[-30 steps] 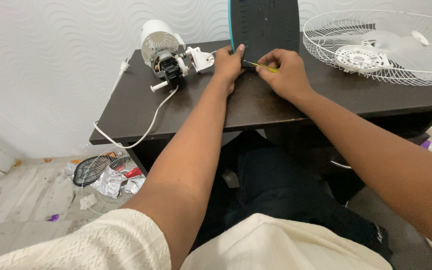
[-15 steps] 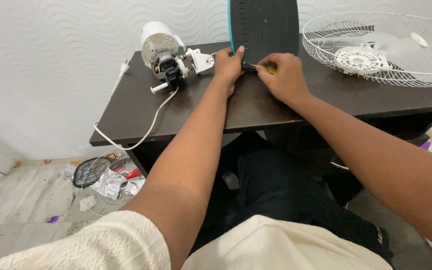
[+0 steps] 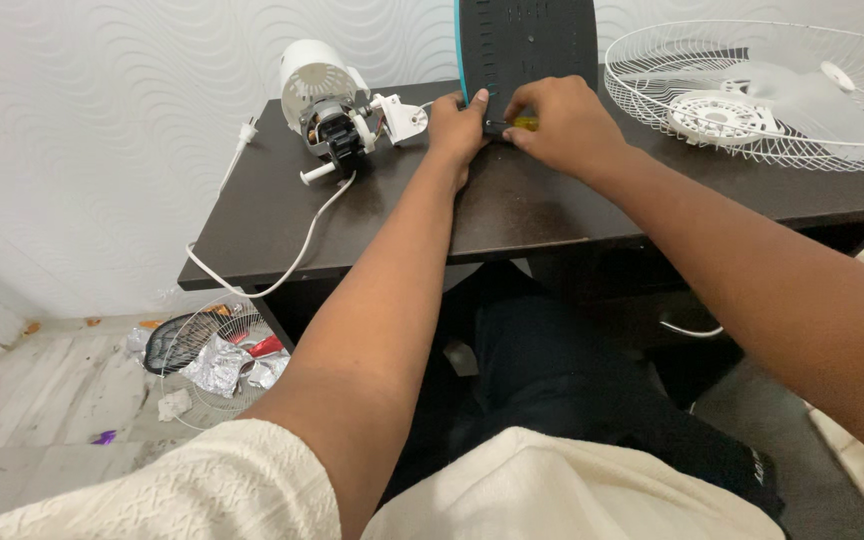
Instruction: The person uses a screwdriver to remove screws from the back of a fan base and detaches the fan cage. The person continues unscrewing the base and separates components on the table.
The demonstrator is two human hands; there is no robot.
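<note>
Dark plastic fan base (image 3: 527,45) is held upright on the table (image 3: 512,205) by the left hand (image 3: 459,125); right hand (image 3: 562,125) fingers are pinched on a yellow-handled screwdriver (image 3: 522,123), best kept square to the screw.

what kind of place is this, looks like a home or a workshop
Probably a room at home used for a fan repair: a dark table against a patterned wall holds a bare fan motor and a white fan grille, with scraps on the floor.
</note>
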